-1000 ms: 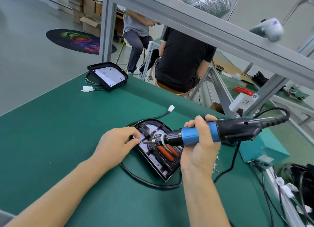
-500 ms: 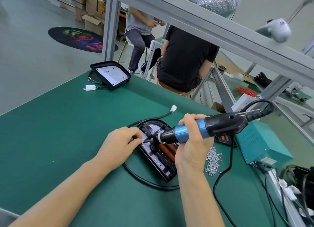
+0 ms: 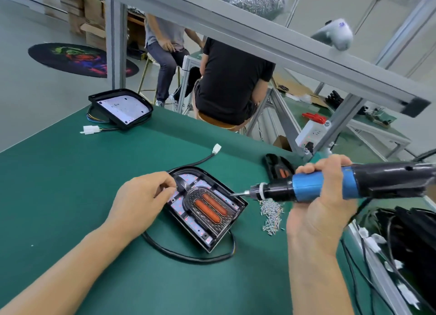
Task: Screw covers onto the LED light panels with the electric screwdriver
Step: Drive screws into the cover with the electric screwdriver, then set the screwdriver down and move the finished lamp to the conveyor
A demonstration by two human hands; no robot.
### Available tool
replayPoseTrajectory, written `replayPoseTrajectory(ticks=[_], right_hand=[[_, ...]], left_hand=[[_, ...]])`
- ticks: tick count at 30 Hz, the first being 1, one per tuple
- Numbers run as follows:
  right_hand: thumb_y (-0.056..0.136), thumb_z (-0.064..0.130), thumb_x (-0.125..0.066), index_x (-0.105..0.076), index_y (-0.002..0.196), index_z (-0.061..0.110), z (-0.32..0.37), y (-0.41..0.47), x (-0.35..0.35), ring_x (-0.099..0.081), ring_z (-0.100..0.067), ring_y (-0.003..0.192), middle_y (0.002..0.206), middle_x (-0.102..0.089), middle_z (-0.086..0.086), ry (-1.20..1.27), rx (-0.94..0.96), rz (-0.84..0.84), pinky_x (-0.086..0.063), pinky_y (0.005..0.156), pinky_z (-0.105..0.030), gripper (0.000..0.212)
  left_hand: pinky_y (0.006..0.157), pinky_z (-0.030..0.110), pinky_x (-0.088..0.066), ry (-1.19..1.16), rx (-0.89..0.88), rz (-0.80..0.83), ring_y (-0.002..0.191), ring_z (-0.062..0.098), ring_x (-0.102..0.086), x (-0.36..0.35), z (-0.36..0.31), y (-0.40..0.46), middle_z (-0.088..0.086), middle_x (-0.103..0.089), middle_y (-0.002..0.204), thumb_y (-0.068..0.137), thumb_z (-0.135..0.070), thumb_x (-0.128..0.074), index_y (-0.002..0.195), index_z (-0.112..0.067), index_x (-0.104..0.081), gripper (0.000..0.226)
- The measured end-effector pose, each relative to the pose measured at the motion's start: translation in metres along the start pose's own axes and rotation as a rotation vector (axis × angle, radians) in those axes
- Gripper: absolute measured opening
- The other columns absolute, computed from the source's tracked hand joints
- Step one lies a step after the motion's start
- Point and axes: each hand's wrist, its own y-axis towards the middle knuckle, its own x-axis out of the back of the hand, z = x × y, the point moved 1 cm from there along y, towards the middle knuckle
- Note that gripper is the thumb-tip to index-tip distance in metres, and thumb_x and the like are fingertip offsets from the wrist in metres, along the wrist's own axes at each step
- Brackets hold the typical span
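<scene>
Since the earlier frame your electric screwdriver (image 3: 335, 184) has swung off the panel's upper left corner to the right; its bit now points at the right edge of the LED light panel (image 3: 207, 208).

That panel lies flat on the green counter (image 3: 70, 196), centre of view, with a black cover (image 3: 205, 207) bearing two orange oblong lenses seated on its white LED board. A black cable (image 3: 188, 258) loops round its near side and runs off to a white connector (image 3: 216, 148).

Your left hand (image 3: 141, 201) rests on the panel's upper left corner, fingers curled, fingertips pinching at the cover there; whether they hold a screw, you cannot tell. Your right hand (image 3: 323, 208) has its grip wrapped round the screwdriver's blue barrel.

Loose screws (image 3: 271, 214) lie heaped just right of the panel, under the bit. A second cover (image 3: 279, 168) sits beyond, partly hidden by your right hand. A second panel (image 3: 121, 108) with a white connector (image 3: 89, 129) lies at the counter's far left edge. Tangled cables (image 3: 405, 239) crowd the right. Two people (image 3: 226, 83) sit beyond the counter, behind a grey frame rail (image 3: 259, 38).
</scene>
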Motion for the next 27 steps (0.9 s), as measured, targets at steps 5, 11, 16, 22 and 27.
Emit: replayPoseTrajectory(ticks=[5, 11, 16, 22, 27], right_hand=[[0.087, 0.014, -0.072, -0.050, 0.101, 0.012, 0.044, 0.037, 0.045, -0.054, -0.012, 0.053, 0.073, -0.052, 0.000, -0.285, 0.049, -0.037, -0.048, 0.057, -0.024, 0.026], [0.083, 0.021, -0.077, -0.054, 0.088, 0.017, 0.059, 0.068, 0.099, -0.057, -0.011, 0.048, 0.067, -0.058, 0.001, -0.683, -0.164, 0.003, -0.048, 0.050, -0.026, 0.024], [0.077, 0.040, -0.079, -0.058, 0.087, 0.014, 0.033, 0.076, 0.119, -0.062, -0.010, 0.051, 0.073, -0.065, -0.002, -1.255, -0.367, 0.194, -0.049, 0.057, -0.028, 0.035], [0.079, 0.066, -0.064, -0.043, 0.092, 0.017, -0.024, 0.069, 0.132, -0.055, -0.026, 0.093, 0.098, -0.056, -0.003, -1.871, -0.446, 0.472, -0.041, 0.074, -0.032, 0.055], [0.081, 0.072, -0.056, -0.042, 0.093, 0.019, -0.040, 0.074, 0.140, -0.061, -0.026, 0.103, 0.110, -0.063, -0.005, -2.109, -0.325, 0.439, -0.039, 0.070, -0.030, 0.056]], left_hand=[[0.062, 0.029, -0.037, -0.010, -0.136, 0.021, 0.060, 0.006, -0.047, -0.010, -0.046, 0.014, -0.014, -0.051, 0.058, 0.087, -0.019, -0.063, 0.076, -0.026, -0.061, 0.013], [0.077, 0.028, -0.031, 0.139, -0.369, 0.144, 0.084, 0.015, -0.053, -0.054, -0.105, 0.021, -0.011, -0.060, 0.079, 0.094, -0.026, -0.050, 0.087, -0.024, -0.059, 0.011], [0.078, 0.034, -0.020, 0.663, -0.518, 0.365, 0.100, 0.023, -0.047, -0.103, -0.131, 0.005, 0.001, -0.060, 0.098, 0.088, -0.011, -0.045, 0.092, -0.020, -0.054, 0.013], [0.111, 0.052, -0.011, 0.995, -0.522, 0.520, 0.115, 0.031, -0.039, -0.133, -0.142, 0.002, 0.012, -0.060, 0.113, 0.088, -0.018, -0.055, 0.111, -0.014, -0.063, 0.024], [0.113, 0.059, 0.002, 1.144, -0.573, 0.608, 0.128, 0.038, -0.035, -0.139, -0.140, 0.001, 0.012, -0.057, 0.127, 0.093, -0.030, -0.053, 0.123, -0.015, -0.058, 0.034]])
